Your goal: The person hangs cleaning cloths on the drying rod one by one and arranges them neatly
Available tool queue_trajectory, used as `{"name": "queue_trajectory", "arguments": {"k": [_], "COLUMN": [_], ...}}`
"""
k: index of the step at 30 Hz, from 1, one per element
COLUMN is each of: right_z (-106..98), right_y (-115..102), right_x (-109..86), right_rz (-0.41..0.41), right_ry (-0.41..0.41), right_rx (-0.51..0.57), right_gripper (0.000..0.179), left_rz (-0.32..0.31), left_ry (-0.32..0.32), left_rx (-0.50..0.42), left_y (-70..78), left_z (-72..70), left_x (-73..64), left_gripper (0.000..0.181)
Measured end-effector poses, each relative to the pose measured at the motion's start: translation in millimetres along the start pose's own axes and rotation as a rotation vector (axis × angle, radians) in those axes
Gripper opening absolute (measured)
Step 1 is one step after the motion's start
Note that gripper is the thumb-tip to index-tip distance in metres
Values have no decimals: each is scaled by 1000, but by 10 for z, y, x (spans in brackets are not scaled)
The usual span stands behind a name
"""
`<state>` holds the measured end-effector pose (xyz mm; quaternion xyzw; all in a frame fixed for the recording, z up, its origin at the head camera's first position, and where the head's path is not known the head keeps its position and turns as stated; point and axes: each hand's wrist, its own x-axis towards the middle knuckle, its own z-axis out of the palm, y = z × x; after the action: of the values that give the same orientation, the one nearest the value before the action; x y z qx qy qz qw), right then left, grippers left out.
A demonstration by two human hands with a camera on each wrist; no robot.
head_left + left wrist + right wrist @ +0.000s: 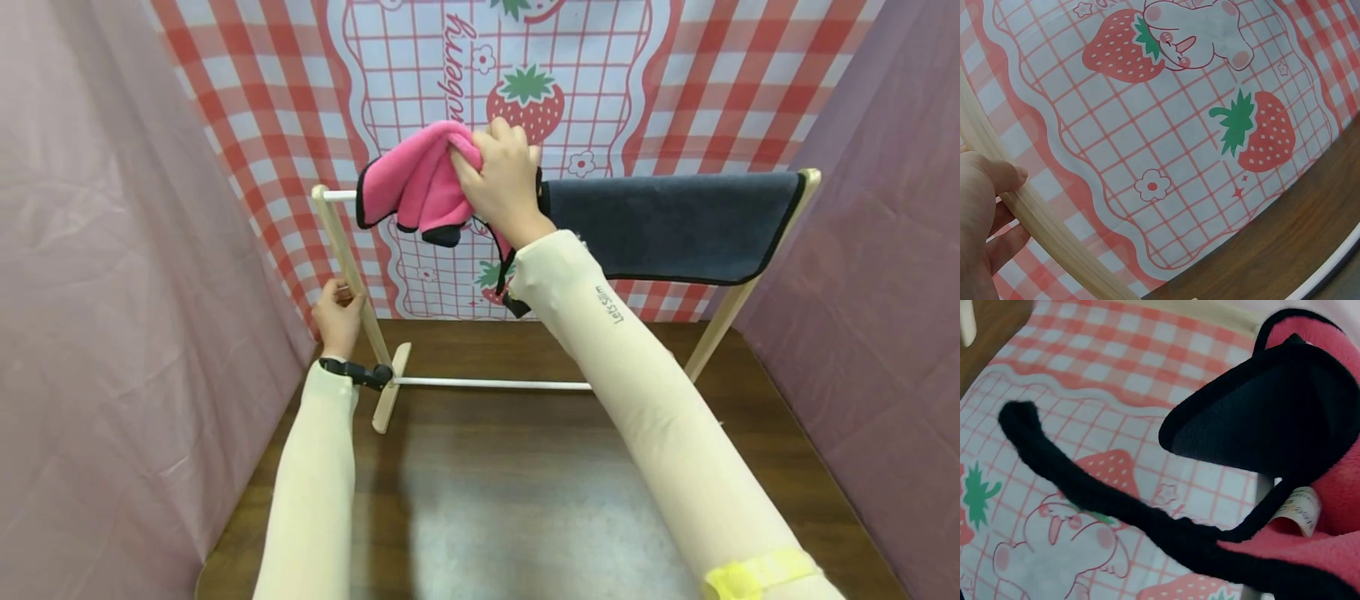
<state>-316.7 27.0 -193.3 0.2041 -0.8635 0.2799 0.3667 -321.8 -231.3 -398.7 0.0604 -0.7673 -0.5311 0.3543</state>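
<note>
A pink towel (420, 179) with black edging and a dark underside hangs bunched over the top bar (340, 196) of a wooden rack. My right hand (504, 179) grips it from above, with folds drooping to both sides. In the right wrist view the towel's black edge (1147, 519) trails down, and a small white label (1297, 511) shows near the pink cloth. My left hand (339, 317) holds the rack's left wooden post (348, 258). From the left wrist, the thumb lies across the post (1054, 237) and the other fingers are on its far side.
A dark grey towel (675, 225) hangs spread over the right part of the bar, by the right post (723, 325). A white lower rod (487, 383) joins the posts above the brown table (525, 483). Behind stands a strawberry-print checked cloth (735, 83); pink curtains flank both sides.
</note>
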Motion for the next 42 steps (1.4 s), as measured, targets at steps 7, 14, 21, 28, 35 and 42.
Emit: {"name": "queue_trajectory", "arguments": {"k": [7, 14, 21, 28, 35, 42], "right_z": [123, 175, 178, 139, 86, 95], "right_y": [100, 147, 156, 172, 188, 210], "right_x": [23, 9, 29, 40, 39, -9], "right_rz": [138, 167, 164, 154, 151, 141], "right_ry": [-203, -252, -262, -375, -515, -501], "right_rx": [-168, -218, -226, -283, -318, -316], "right_gripper": [54, 54, 46, 49, 56, 58], "left_rz": [13, 30, 21, 7, -62, -106], "left_ry": [5, 16, 33, 24, 34, 172], "left_rx": [7, 15, 19, 21, -3, -156], "left_y": [19, -4, 0, 22, 51, 125], "left_z": [-11, -3, 7, -6, 34, 177], "left_x": [-12, -10, -16, -37, -55, -176], "left_gripper": [22, 21, 23, 23, 26, 36]}}
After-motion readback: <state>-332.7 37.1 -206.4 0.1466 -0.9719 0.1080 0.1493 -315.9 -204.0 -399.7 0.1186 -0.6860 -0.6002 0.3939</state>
